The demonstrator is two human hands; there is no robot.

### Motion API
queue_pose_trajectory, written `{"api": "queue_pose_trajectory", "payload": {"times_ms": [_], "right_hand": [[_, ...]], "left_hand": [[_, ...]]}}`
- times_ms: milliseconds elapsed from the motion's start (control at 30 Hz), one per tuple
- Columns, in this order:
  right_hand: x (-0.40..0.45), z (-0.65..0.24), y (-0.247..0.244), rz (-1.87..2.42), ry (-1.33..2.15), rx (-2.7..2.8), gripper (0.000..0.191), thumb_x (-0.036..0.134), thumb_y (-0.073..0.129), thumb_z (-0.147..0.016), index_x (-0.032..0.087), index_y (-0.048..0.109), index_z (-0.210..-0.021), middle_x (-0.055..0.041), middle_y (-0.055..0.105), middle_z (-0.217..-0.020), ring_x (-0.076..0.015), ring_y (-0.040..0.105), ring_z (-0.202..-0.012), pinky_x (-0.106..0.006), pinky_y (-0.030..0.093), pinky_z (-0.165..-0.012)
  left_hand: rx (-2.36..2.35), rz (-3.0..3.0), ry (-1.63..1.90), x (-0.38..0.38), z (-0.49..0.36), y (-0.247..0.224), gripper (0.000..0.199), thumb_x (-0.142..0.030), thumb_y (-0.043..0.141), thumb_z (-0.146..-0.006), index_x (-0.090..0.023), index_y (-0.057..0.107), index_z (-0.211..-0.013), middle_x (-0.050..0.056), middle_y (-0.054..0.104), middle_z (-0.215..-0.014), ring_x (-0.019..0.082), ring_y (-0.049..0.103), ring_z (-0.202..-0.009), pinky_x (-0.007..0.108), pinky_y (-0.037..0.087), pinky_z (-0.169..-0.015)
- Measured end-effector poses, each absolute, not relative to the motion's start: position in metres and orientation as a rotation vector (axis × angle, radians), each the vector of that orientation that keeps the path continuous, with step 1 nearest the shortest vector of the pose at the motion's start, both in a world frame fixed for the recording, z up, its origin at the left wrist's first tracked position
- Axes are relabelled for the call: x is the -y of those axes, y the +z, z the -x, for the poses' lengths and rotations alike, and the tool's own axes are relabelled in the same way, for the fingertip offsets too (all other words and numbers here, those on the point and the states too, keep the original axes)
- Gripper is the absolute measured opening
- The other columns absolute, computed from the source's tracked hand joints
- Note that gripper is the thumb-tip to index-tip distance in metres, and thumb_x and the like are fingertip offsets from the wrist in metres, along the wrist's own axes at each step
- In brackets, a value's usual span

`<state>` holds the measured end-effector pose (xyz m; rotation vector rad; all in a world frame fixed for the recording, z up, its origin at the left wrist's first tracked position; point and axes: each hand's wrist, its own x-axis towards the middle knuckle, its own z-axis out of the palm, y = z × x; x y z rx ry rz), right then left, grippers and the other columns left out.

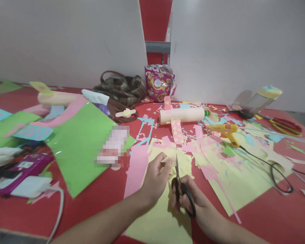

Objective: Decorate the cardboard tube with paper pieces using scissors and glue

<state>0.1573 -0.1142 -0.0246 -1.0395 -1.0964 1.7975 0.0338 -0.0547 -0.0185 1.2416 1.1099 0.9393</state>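
My right hand (186, 196) is closed around the black handles of a pair of scissors (178, 169), whose blades point away from me. Close to the blade tips, my left hand (156, 174) has its thumb and fingers pinched on a small pale pink piece of paper (170, 159). Beneath both hands lies a pale yellow sheet (160, 222), with yellow scraps heaped at its far end. A pink sheet (134, 166) shows to its left. Just beyond lies a cream paper-covered tube (183, 116) with pink and yellow star-dotted strips on it.
A yellow glue gun (226, 131) with a black cord lies to the right, near red-handled pliers (286, 125) and a clear bottle (263, 98). Green sheets (78, 145) and a purple box (22, 173) occupy the left. A snack bag (159, 83) stands at the back.
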Motion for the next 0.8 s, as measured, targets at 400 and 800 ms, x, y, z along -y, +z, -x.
{"api": "queue_pose_trajectory", "payload": {"times_ms": [400,800], "right_hand": [[0.116,-0.155,-0.026,1.011,1.823,0.973,0.041,0.053,0.056,-0.065,0.023,0.030,-0.073,0.0063,0.042,-0.061,-0.0078,0.042,-0.049,-0.024,0.035,-0.050],[0.116,-0.154,-0.034,1.016,1.797,0.925,0.040,0.050,0.058,-0.066,0.023,0.030,-0.072,0.0073,0.043,-0.058,-0.0055,0.042,-0.044,-0.018,0.031,-0.041]], "left_hand": [[-1.067,-1.260,0.911,0.052,-0.031,-0.021,0.024,-0.034,0.041,-0.079,-0.018,0.034,-0.062,-0.006,0.034,-0.054,0.006,0.034,-0.046,0.017,0.030,-0.045],[-0.998,-1.157,0.868,0.051,-0.031,-0.019,0.026,-0.037,0.043,-0.078,-0.018,0.033,-0.064,-0.007,0.032,-0.052,0.005,0.031,-0.044,0.016,0.025,-0.040]]}}
